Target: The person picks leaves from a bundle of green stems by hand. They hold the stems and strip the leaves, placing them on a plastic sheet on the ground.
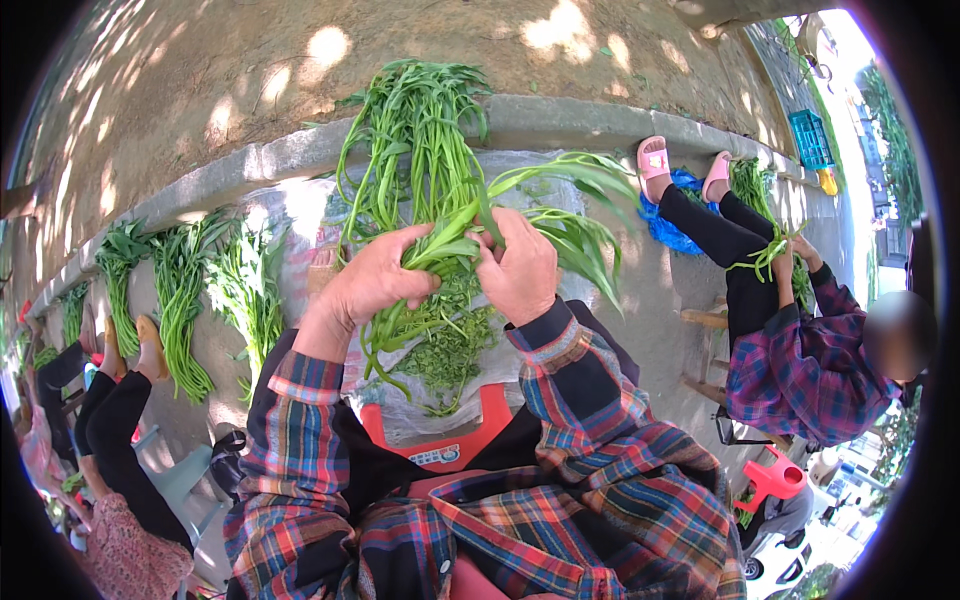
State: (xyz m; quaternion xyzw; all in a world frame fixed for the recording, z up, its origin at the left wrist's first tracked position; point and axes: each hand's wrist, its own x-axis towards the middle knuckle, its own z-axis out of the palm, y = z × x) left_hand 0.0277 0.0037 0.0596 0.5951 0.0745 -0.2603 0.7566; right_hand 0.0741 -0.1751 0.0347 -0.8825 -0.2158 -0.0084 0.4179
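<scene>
My left hand (375, 281) is closed around a small bunch of long-stemmed leafy greens, which look like water spinach (450, 247). Against the same bunch, my right hand (517, 266) pinches stems or a leaf between thumb and fingers. The leafy tips spread out to the right and several stems hang down below my left hand. Beyond my hands, a large bundle of the greens (420, 142) lies with its leaves over the concrete curb. Under my hands, loose leaves and trimmings (450, 352) are heaped on a plastic sheet (570, 199).
Separate bundles of greens (176, 307) lie to the left, near other seated people. On the right, a person in a plaid shirt (787, 367) handles greens beside a blue plastic bag (671, 225). A red plastic stool (491, 427) is beneath me. The concrete curb (562, 124) crosses ahead.
</scene>
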